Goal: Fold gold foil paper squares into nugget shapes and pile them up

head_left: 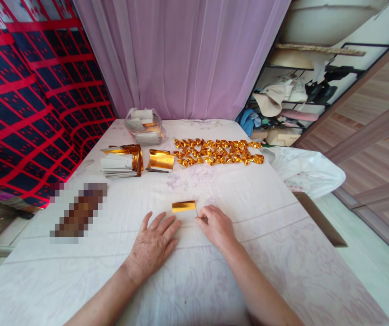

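A folded strip of gold foil paper [183, 207] lies flat on the cloth just beyond my hands. My left hand [156, 238] rests palm down on the tablecloth, fingers spread, below and left of the strip, holding nothing. At the strip's right end, my right hand [216, 224] is closed in a pinch, thumb against forefinger. A thin line shows at its fingertips, too small to name. Farther off lie a short stack of gold foil sheets [160, 160] and a larger pile of gold and white sheets [121, 162]. To their right, folded gold foil pieces [218, 152] sit in rows.
A clear plastic bag [144, 127] of more sheets stands at the table's back left. The table has a pale floral cloth [194, 280]. A blurred patch [79, 213] covers something at left. Beyond the right edge are a white bag [311, 172] and a cluttered shelf [292, 97].
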